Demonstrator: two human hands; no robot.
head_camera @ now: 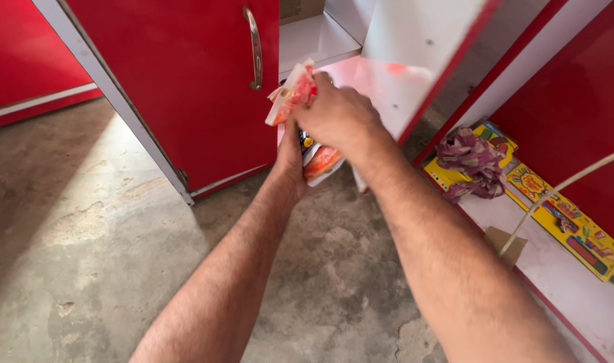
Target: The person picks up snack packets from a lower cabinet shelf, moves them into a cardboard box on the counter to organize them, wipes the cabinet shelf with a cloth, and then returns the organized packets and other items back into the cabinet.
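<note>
The right hand has its grip pinching a red-and-white packet. The left hand sits beneath, its grip closed on another packet. Both are beside the red cabinet door.

Red cabinets on a bare concrete floor

A red cabinet door with a metal handle stands open; rough grey concrete floor spreads below it, white shelves just to its right.

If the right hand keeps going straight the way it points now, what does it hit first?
Probably the white shelf inside the open red cabinet, just beyond the right hand and the red-and-white packet it grips; depth is unclear.
</note>
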